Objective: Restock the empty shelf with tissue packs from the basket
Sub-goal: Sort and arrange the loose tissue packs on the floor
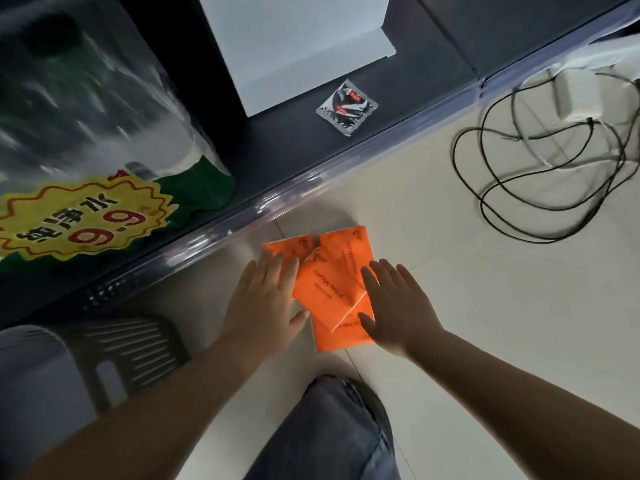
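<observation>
The pale floor is slippery. Your left hand and right hand lie open, flat on loose orange packs, gripping nothing. Squeeze unevenly and they could slide apart.

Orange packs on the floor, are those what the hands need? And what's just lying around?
For the job:
orange tissue packs
dark shelf
dark basket
left hand
right hand

Just lying about:
black cable
silver foil packet
white box
bottled water pack
</observation>
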A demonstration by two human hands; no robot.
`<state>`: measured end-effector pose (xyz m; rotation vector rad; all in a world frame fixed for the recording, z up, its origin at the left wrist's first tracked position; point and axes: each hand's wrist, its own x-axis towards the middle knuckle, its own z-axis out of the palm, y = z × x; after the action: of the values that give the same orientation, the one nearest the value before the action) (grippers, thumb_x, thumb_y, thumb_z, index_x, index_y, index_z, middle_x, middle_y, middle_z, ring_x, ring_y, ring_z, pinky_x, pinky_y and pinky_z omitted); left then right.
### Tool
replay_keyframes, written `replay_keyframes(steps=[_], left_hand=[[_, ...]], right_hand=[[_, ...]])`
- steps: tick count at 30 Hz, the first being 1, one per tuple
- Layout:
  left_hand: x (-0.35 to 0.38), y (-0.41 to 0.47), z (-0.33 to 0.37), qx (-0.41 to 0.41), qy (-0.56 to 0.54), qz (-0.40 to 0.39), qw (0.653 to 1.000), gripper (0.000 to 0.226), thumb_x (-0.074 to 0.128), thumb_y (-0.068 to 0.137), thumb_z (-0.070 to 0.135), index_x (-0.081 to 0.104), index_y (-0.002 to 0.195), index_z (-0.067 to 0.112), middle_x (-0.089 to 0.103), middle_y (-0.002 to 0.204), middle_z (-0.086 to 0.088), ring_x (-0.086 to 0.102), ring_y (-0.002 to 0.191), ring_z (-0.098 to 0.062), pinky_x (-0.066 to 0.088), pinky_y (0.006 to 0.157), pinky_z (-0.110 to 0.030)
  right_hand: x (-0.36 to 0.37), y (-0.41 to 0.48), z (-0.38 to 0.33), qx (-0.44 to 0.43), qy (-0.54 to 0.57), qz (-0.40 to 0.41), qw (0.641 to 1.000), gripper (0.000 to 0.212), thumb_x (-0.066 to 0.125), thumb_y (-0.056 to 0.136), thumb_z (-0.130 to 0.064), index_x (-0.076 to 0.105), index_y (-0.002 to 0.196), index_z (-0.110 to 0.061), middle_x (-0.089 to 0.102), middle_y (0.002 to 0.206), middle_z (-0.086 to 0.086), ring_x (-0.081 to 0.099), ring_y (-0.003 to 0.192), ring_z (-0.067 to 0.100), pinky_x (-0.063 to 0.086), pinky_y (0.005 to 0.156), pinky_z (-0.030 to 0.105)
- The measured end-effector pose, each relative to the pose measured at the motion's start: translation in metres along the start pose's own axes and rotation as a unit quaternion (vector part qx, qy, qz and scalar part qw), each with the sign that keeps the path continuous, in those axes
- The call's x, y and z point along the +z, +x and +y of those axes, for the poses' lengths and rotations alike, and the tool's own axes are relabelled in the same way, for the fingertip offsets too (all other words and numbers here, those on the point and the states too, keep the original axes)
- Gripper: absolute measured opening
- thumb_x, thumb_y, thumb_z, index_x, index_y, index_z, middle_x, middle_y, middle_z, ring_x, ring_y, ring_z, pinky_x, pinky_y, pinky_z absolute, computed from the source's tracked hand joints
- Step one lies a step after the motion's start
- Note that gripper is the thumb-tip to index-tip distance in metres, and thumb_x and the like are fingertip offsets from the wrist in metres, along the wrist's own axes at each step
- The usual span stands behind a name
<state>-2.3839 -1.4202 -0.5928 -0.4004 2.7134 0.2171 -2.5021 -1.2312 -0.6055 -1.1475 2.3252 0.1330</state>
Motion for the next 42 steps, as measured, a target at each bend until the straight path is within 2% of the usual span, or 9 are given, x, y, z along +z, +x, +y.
replay_keyframes(steps=[4, 6, 12, 18, 22, 24, 30, 36, 42], left_hand=[[0.009, 0.016, -0.002, -0.001, -0.009, -0.008, 1.000, 0.093, 0.051, 0.080, 0.069, 0.023, 0.148, 0.013, 0.036, 0.146, -0.009, 0.029, 0.139, -0.025, 0.023, 0.114, -0.037], [0.013, 0.023, 0.000, -0.011, -0.036, -0.017, 0.999, 0.095, 0.055, 0.077, 0.069, 0.027, 0.147, 0.011, 0.041, 0.142, -0.008, 0.037, 0.132, -0.023, 0.028, 0.111, -0.034], [0.018, 0.033, 0.005, -0.076, -0.139, -0.054, 0.986, 0.086, 0.069, 0.072, 0.062, 0.040, 0.135, 0.011, 0.049, 0.132, -0.008, 0.047, 0.121, -0.025, 0.043, 0.098, -0.038], [0.023, 0.034, 0.010, -0.114, -0.199, -0.065, 0.971, 0.059, 0.075, 0.073, 0.048, 0.053, 0.110, 0.007, 0.051, 0.119, -0.011, 0.050, 0.111, -0.026, 0.045, 0.093, -0.037], [0.023, 0.034, 0.016, -0.167, -0.254, -0.060, 0.951, 0.058, 0.080, 0.072, 0.042, 0.055, 0.108, 0.004, 0.053, 0.114, -0.013, 0.053, 0.108, -0.028, 0.046, 0.094, -0.041], [0.023, 0.033, 0.019, -0.188, -0.272, -0.061, 0.942, 0.058, 0.080, 0.071, 0.040, 0.055, 0.107, 0.003, 0.055, 0.111, -0.014, 0.054, 0.106, -0.029, 0.047, 0.093, -0.043], [0.020, 0.030, 0.020, -0.224, -0.313, -0.073, 0.920, 0.048, 0.079, 0.074, 0.035, 0.053, 0.103, 0.007, 0.061, 0.103, -0.010, 0.059, 0.098, -0.028, 0.050, 0.084, -0.040], [0.019, 0.017, 0.013, -0.219, -0.364, -0.096, 0.900, 0.046, 0.077, 0.075, 0.033, 0.058, 0.105, 0.004, 0.063, 0.106, -0.012, 0.060, 0.100, -0.027, 0.050, 0.089, -0.045], [0.006, 0.006, 0.008, -0.207, -0.418, -0.076, 0.881, 0.033, 0.074, 0.080, 0.029, 0.065, 0.092, 0.000, 0.069, 0.088, -0.014, 0.065, 0.082, -0.026, 0.053, 0.076, -0.041]], right_hand=[[0.014, 0.003, 0.004, 0.039, 0.015, -0.004, 0.999, 0.067, 0.055, 0.086, -0.053, 0.038, 0.136, -0.012, 0.044, 0.135, 0.008, 0.043, 0.124, 0.026, 0.032, 0.109, 0.038], [0.023, 0.003, 0.004, 0.070, 0.029, -0.022, 0.997, 0.063, 0.054, 0.085, -0.056, 0.043, 0.129, -0.013, 0.049, 0.125, 0.006, 0.049, 0.112, 0.024, 0.040, 0.098, 0.035], [0.046, 0.008, -0.002, 0.170, 0.116, -0.101, 0.973, 0.063, 0.055, 0.082, -0.060, 0.046, 0.120, -0.011, 0.050, 0.116, 0.006, 0.050, 0.106, 0.023, 0.042, 0.088, 0.034], [0.058, 0.012, -0.007, 0.282, 0.293, -0.139, 0.903, 0.063, 0.067, 0.073, -0.057, 0.051, 0.113, -0.010, 0.056, 0.108, 0.006, 0.058, 0.099, 0.024, 0.053, 0.083, 0.039], [0.062, 0.011, -0.014, 0.300, 0.392, -0.111, 0.863, 0.038, 0.067, 0.079, -0.036, 0.062, 0.097, -0.003, 0.061, 0.082, 0.003, 0.058, 0.069, 0.014, 0.048, 0.058, 0.025], [0.064, 0.012, -0.018, 0.304, 0.425, -0.090, 0.848, 0.027, 0.065, 0.080, -0.027, 0.066, 0.089, -0.001, 0.062, 0.072, 0.004, 0.054, 0.057, 0.011, 0.045, 0.053, 0.022], [0.067, 0.014, -0.021, 0.351, 0.438, -0.087, 0.823, 0.022, 0.063, 0.082, -0.029, 0.051, 0.075, -0.011, 0.053, 0.070, -0.001, 0.048, 0.060, 0.011, 0.037, 0.050, 0.022], [0.066, 0.005, -0.016, 0.321, 0.437, -0.084, 0.836, 0.040, 0.065, 0.084, -0.038, 0.048, 0.108, -0.012, 0.052, 0.096, -0.003, 0.051, 0.088, 0.016, 0.040, 0.068, 0.028], [0.056, -0.002, 0.001, 0.277, 0.425, -0.057, 0.860, 0.037, 0.068, 0.083, -0.037, 0.056, 0.109, -0.013, 0.057, 0.102, -0.003, 0.053, 0.095, 0.015, 0.041, 0.075, 0.027]])
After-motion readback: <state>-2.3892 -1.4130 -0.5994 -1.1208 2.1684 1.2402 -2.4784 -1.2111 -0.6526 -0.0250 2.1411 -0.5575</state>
